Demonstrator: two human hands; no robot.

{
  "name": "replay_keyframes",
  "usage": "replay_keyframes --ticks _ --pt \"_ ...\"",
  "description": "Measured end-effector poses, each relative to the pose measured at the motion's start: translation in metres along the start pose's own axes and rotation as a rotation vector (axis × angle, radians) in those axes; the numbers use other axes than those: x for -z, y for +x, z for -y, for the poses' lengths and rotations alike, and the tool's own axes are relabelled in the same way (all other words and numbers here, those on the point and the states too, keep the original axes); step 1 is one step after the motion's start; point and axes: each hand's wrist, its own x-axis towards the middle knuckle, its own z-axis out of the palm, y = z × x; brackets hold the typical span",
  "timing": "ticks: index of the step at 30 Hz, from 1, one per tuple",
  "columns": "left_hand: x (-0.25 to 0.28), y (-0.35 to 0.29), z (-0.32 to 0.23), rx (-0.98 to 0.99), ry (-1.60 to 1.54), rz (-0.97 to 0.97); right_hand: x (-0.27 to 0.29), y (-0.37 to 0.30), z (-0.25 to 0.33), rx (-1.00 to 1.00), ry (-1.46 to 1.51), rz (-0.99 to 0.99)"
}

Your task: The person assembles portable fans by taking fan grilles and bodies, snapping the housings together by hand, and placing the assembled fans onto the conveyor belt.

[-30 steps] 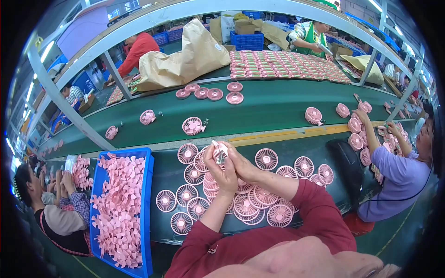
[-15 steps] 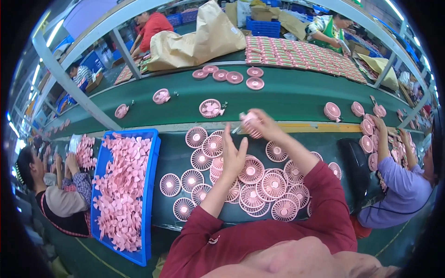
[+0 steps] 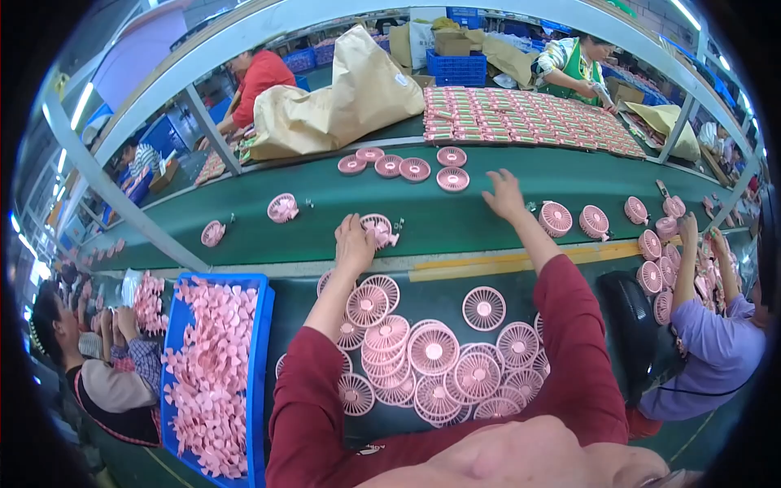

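My left hand (image 3: 355, 246) is on the belt at the near side, its fingers curled on the left edge of a pink round fan housing (image 3: 379, 230) with a small metal part beside it. My right hand (image 3: 506, 197) reaches over the green conveyor belt (image 3: 464, 213), fingers spread and nothing in them. Just to its right lies another pink fan housing (image 3: 556, 219). Below my hands, many pink slotted fan grilles (image 3: 433, 349) lie overlapping on the dark worktable (image 3: 439, 297).
A blue tray (image 3: 259, 358) heaped with pink fan blades (image 3: 207, 382) stands at left. Round pink covers (image 3: 389, 166) lie on the far belt. A black padded object (image 3: 628, 321) is at right. Co-workers sit on both sides; metal posts (image 3: 122, 179) frame the belt.
My right hand has let go of the pink fan housing, which now lies on the belt, and has moved right and opened. My left hand has moved left onto another fan housing.
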Motion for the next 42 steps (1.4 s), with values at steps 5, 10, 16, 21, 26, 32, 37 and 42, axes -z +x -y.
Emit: replay_keyframes --ticks 5,10,16,21,26,32,37,42 --pt "-0.028 0.033 0.003 0.059 0.052 0.068 -0.052 0.069 0.001 -0.038 0.012 0.132" --pt "-0.012 0.023 0.035 0.085 0.041 0.086 -0.080 0.093 0.009 -0.101 0.013 0.206" --pt "0.016 -0.007 0.101 0.152 -0.090 -0.215 -0.084 0.081 0.012 -0.178 -0.082 0.197" --pt "0.004 -0.021 0.106 0.222 -0.294 -0.391 -0.061 0.045 0.009 0.052 0.116 0.214" --pt "0.012 -0.020 0.093 0.201 -0.395 -0.436 0.003 0.003 0.029 0.284 0.618 0.668" --pt "0.009 -0.020 0.105 0.172 -0.418 -0.454 0.073 -0.031 0.110 0.431 0.924 1.325" --pt "0.017 -0.030 0.110 0.185 -0.385 -0.481 0.009 0.034 0.128 0.379 0.794 0.798" --pt "0.000 -0.018 0.093 0.179 -0.453 -0.467 -0.097 0.141 0.060 0.049 0.037 0.300"
